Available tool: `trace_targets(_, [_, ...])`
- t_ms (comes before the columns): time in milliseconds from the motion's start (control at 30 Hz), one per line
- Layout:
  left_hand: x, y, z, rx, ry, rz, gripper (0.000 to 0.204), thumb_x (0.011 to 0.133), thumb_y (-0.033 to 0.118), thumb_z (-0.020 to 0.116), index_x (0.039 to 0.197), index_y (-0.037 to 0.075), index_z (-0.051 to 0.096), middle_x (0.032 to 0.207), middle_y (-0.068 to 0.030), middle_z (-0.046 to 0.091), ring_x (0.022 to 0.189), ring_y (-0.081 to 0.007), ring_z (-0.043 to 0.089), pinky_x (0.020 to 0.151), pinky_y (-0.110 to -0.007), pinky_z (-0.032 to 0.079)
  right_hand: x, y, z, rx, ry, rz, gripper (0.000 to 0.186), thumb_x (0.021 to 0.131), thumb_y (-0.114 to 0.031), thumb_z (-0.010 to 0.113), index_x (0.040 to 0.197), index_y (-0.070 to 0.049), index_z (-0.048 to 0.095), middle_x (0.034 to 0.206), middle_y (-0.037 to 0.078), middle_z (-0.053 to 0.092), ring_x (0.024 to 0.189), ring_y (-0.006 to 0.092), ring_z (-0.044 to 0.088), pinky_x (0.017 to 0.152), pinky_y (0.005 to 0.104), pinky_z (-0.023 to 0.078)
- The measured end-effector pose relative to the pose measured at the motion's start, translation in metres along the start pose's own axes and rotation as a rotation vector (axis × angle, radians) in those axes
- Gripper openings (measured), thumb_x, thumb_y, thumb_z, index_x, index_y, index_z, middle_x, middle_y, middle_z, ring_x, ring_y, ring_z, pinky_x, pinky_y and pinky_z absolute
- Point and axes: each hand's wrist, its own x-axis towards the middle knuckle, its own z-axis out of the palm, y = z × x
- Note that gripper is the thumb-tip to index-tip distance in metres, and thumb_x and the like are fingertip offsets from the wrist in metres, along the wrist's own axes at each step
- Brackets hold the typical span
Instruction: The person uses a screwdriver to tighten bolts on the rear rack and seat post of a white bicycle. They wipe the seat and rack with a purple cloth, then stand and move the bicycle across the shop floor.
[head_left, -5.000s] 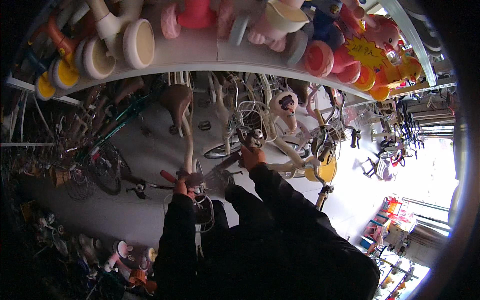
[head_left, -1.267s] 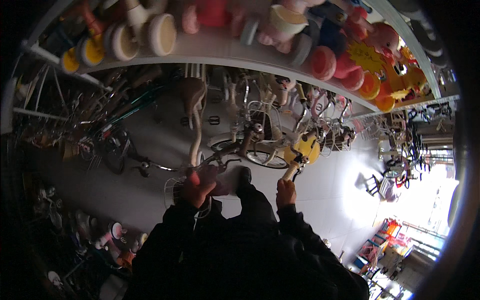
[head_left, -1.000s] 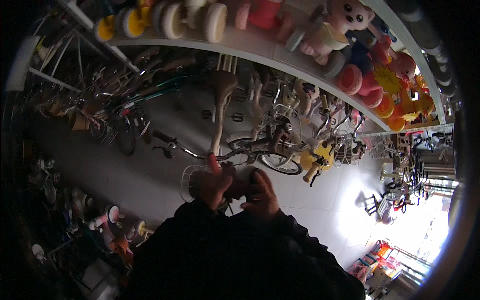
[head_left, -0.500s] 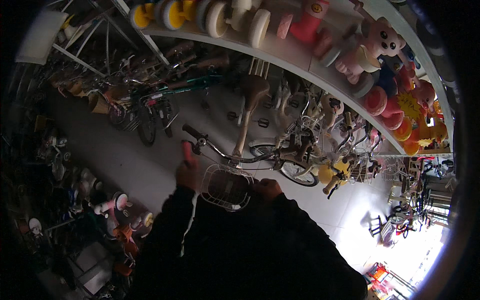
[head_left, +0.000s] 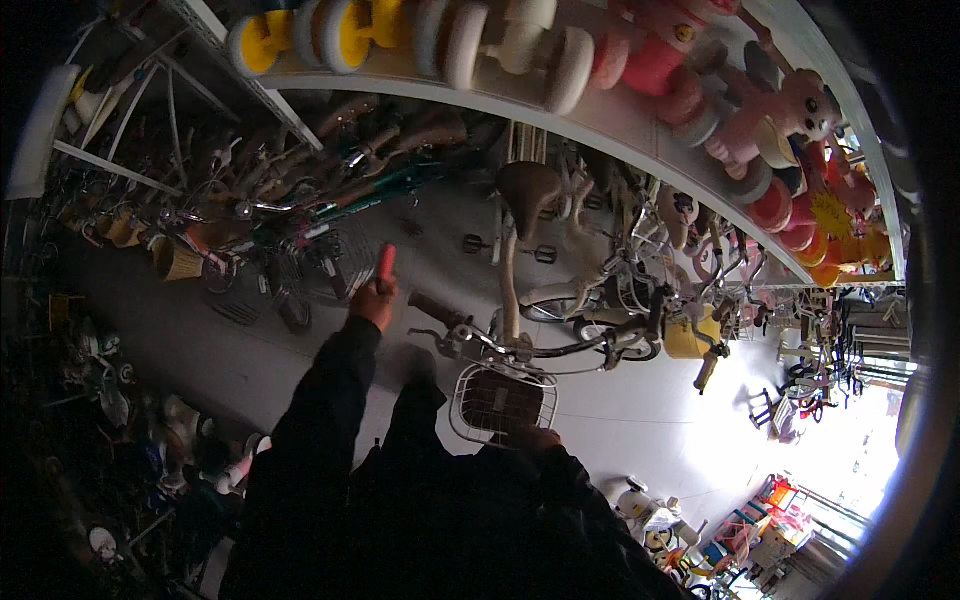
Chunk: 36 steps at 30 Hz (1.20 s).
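Note:
My left hand point(head_left: 372, 303) is raised over the grey floor, closed around a short red object point(head_left: 385, 266) that sticks up from the fist. It is a little left of the dark handlebar grip point(head_left: 436, 309) of a cream bicycle with a brown saddle point(head_left: 528, 190). My right hand point(head_left: 536, 438) touches the near rim of the bicycle's white wire basket point(head_left: 500, 400). Its fingers are mostly hidden by my dark sleeve.
A long shelf point(head_left: 600, 115) overhead carries ride-on toys and plush figures. Rows of parked bicycles point(head_left: 300, 235) line the left side and more stand behind on the right point(head_left: 690, 300). A yellow child's bike part point(head_left: 692, 335) sits near the frame. Small toys crowd the lower left.
My left hand has moved away from the handlebar to the left, keeping the red object. My right hand stays at the basket. The view has swung, showing more of the left rows.

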Motion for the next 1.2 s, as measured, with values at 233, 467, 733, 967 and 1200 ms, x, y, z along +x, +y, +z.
trace_targets(233, [0.157, -0.015, -0.229, 0.75, 0.713, 0.275, 0.044, 0.106, 0.042, 0.055, 0.134, 0.009, 0.06, 0.111, -0.0236, 0.069, 0.099, -0.0441, 0.066, 0.087, -0.057, 0.053, -0.012, -0.038, -0.034, -0.084, -0.048, 0.243, 0.055, 0.098, -0.065, 0.052, 0.142, -0.034, 0.062, 0.138, 0.005, 0.069, 0.12, 0.03, 0.069, 0.096, 0.0511, 0.054])
trace_targets(467, [0.166, 0.001, -0.318, 0.936, 0.227, -0.118, 0.066, 0.108, 0.058, 0.041, 0.151, 0.008, 0.047, 0.127, -0.0224, 0.064, 0.099, -0.037, 0.066, 0.08, -0.053, 0.055, -0.008, -0.077, -0.058, 0.327, -0.039, 0.37, 0.043, 0.096, -0.044, 0.064, 0.13, -0.019, 0.071, 0.125, 0.002, 0.074, 0.115, 0.0238, 0.069, 0.094, 0.0423, 0.056])
trace_targets(733, [0.094, -0.046, -0.301, 0.894, -0.199, 0.026, 0.079, 0.101, 0.068, 0.046, 0.149, 0.005, 0.053, 0.14, -0.0254, 0.059, 0.118, -0.0439, 0.061, 0.096, -0.055, 0.053, -0.021, -0.098, -0.095, 0.025, -0.4, 0.365, 0.053, 0.101, -0.06, 0.054, 0.147, -0.035, 0.059, 0.149, -0.002, 0.062, 0.134, 0.0255, 0.06, 0.106, 0.0433, 0.05])
trace_targets(967, [0.044, -0.047, -0.259, 0.692, -0.104, -0.054, 0.089, 0.094, 0.081, 0.048, 0.138, 0.004, 0.061, 0.105, -0.0217, 0.07, 0.091, -0.0382, 0.067, 0.077, -0.053, 0.053, 0.019, -0.045, -0.038, -0.127, -0.301, 0.546, 0.058, 0.096, -0.063, 0.062, 0.143, -0.029, 0.062, 0.143, -0.002, 0.066, 0.124, 0.0246, 0.067, 0.098, 0.0411, 0.055])
trace_targets(1200, [0.041, -0.058, -0.226, 0.532, -0.066, 0.041, 0.073, 0.096, 0.073, 0.056, 0.118, 0.004, 0.067, 0.083, -0.0147, 0.07, 0.074, -0.03, 0.069, 0.067, -0.049, 0.055, -0.009, -0.033, 0.025, 0.37, 0.202, 0.163, 0.039, 0.102, -0.043, 0.059, 0.126, -0.016, 0.07, 0.108, 0.004, 0.076, 0.095, 0.0201, 0.072, 0.074, 0.0361, 0.056])
